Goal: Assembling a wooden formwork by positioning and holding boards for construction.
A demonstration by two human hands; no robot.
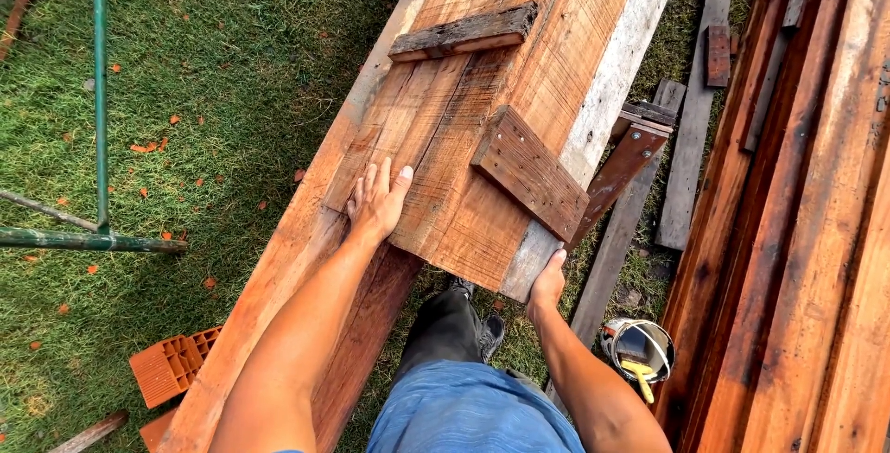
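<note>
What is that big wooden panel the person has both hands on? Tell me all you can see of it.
The wooden panel is several rough, reddish-brown boards set side by side, joined by two short weathered cross battens; the nearer one shows screw heads. Its right edge looks pale and greyish. It lies tilted on a long plank and a wooden support above the grass. The left hand lies flat on its face; the right hand grips its near corner from below.

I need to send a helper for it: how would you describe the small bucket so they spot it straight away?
Start at the stack of long reddish planks on the right. At its foot, on the grass beside the person's right hand, stands the small bucket. It is the only round metal thing there, with a yellow-handled tool inside.
</note>
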